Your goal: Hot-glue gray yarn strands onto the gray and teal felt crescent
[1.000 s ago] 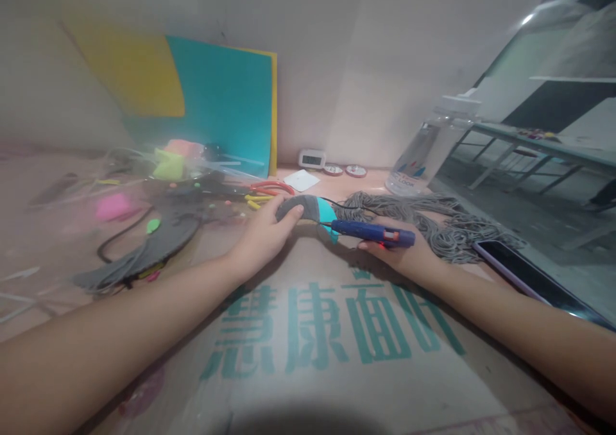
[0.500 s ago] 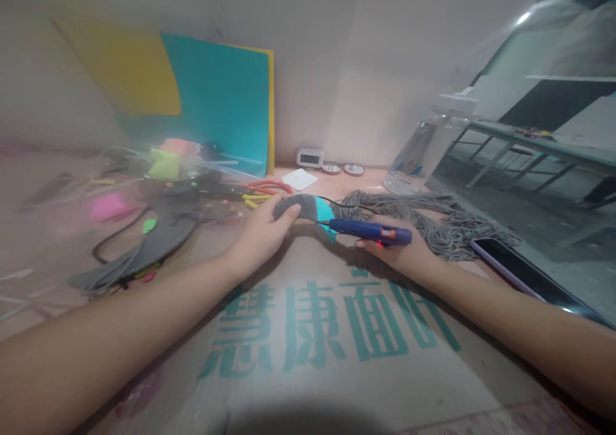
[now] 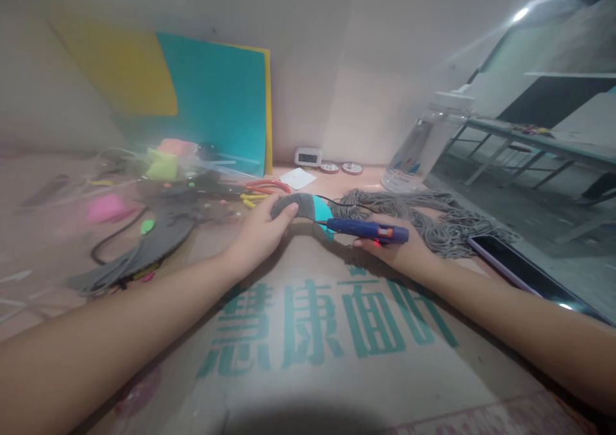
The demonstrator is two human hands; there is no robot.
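My left hand [image 3: 262, 230] is closed on a curved turquoise piece wrapped partly in grey cord [image 3: 302, 205], thumb on top. Its right part is bare turquoise [image 3: 322, 212]. In my right hand [image 3: 402, 246] is a blue hot glue gun [image 3: 366, 229], lying sideways with its nozzle against the turquoise part. A red light glows under its body, and a dark cable runs behind it. The fingers around its handle are mostly hidden. Behind my right hand lies a heap of grey cord [image 3: 447, 220].
A phone [image 3: 524, 271] lies at right, below a clear bottle [image 3: 423, 143]. At left are a large grey-wrapped curved piece [image 3: 163, 236], a pink lump [image 3: 108, 208] and red-handled pliers [image 3: 269, 185]. A small clock [image 3: 308, 157] and turquoise sheet [image 3: 216, 101] stand at the back.
The whole view has shifted slightly. My hands, the glue gun and the curved piece keep almost the same positions relative to each other.
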